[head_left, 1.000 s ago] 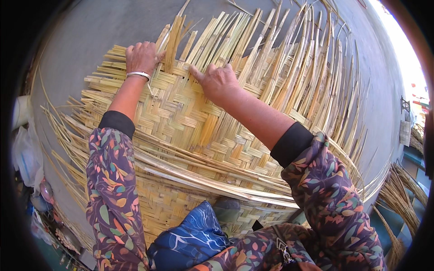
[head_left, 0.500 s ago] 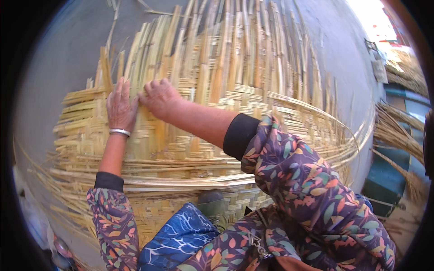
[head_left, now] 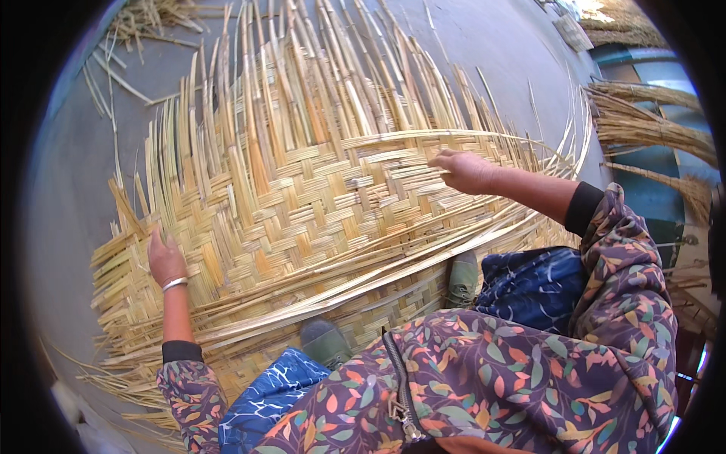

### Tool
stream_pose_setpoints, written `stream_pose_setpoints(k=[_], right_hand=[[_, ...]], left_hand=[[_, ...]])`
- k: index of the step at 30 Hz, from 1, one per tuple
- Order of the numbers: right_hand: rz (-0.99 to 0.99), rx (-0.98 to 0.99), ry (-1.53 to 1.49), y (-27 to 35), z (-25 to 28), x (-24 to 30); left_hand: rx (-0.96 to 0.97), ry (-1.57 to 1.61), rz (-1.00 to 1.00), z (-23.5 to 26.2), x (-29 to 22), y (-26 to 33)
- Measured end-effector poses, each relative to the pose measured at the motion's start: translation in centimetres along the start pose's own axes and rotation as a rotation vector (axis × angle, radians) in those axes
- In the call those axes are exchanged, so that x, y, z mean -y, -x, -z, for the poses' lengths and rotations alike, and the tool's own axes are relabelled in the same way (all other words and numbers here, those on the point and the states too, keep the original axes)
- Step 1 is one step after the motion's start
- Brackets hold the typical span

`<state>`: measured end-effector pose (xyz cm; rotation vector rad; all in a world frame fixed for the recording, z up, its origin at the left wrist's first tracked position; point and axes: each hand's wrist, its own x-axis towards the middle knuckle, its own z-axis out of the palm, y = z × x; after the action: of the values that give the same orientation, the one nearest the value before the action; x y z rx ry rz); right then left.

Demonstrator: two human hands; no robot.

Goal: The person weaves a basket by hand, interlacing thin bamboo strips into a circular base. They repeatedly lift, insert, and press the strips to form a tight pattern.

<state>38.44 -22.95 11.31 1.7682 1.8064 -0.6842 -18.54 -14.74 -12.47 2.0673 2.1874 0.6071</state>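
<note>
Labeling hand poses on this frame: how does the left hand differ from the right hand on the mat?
The left hand lies flat, palm down, on the woven mat near its left edge; the right hand is raised at the right side, fingers curled around a long loose strip. The left wrist wears a pale bangle; the right wrist shows none. The left arm looks nearly straight; the right reaches across. Both have floral sleeves with dark cuffs.

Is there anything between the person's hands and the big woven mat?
Nothing visible. The left hand lies flat on the large woven bamboo-strip mat, and the right hand touches its strips near the right edge.
</note>
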Motion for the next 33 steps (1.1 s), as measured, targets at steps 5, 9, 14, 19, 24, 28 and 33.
stream_pose_setpoints(k=[5, 9, 14, 19, 24, 28, 33], right_hand=[[-0.331, -0.159, -1.041, 0.1, -2.8, -9.2], [-0.334, -0.295, -1.752, -2.6, -5.8, -12.1], [-0.278, -0.552, -2.279, -5.1, -8.8, -16.1], [-0.158, -0.902, -2.445, -3.6, -6.4, -23.4], [0.005, -0.968, -2.216, -1.5, -4.5, -28.1], [-0.312, -0.883, -2.034, -3.6, -6.8, -29.8], [-0.405, -0.938, -2.257, -3.6, -9.2, -32.1]], left_hand=[[0.25, 0.467, 0.246, 0.2, -1.0, -2.5], [0.388, 0.415, -0.012, -1.3, 1.3, -4.6], [0.809, 0.408, -0.019, 5.8, -15.2, -6.3], [0.914, 0.344, -0.343, 4.9, -30.9, -8.3], [1.022, 0.351, -0.435, 3.7, -43.1, -5.9], [1.039, 0.391, -0.5, 1.7, -49.7, -3.2], [1.051, 0.553, -0.586, -0.7, -59.4, -0.6]])
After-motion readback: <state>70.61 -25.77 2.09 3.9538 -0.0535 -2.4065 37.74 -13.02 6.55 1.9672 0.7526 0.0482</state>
